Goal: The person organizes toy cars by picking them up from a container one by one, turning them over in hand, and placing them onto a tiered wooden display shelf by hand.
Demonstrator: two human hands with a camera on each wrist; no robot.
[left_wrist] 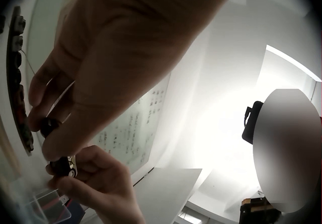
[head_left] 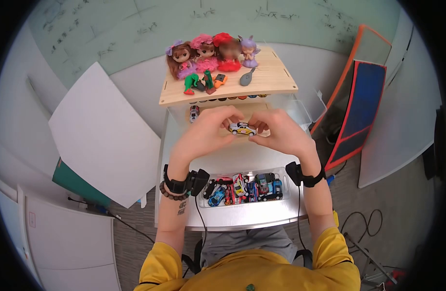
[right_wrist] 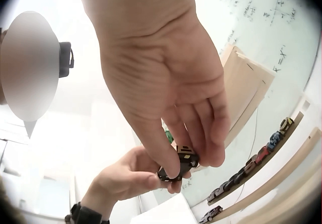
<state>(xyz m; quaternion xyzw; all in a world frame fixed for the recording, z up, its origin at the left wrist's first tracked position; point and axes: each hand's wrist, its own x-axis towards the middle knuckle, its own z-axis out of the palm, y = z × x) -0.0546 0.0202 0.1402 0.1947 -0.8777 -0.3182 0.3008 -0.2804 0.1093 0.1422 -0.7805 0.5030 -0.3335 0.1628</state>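
Observation:
A small toy car (head_left: 242,129), white and yellow with dark markings, is held up in front of the shelf between both hands. The left hand (head_left: 206,133) pinches its left end between thumb and fingers. At its other end, the right hand (head_left: 283,132) grips it the same way. From the right wrist view, the dark underside and wheels of the car (right_wrist: 185,161) show between the fingertips. Beyond the hands, a white and red toy car (head_left: 194,113) stands on the lower wooden level. Below the forearms, a clear tray (head_left: 252,204) holds several mixed toy cars.
Dolls (head_left: 206,56), small green and orange toys (head_left: 220,80) and a grey spoon-shaped object (head_left: 246,77) sit on the wooden top shelf (head_left: 276,80). Beneath it runs a row of toy cars (right_wrist: 251,162). A clear box (head_left: 316,107) stands at the right. Cables hang from both wrists.

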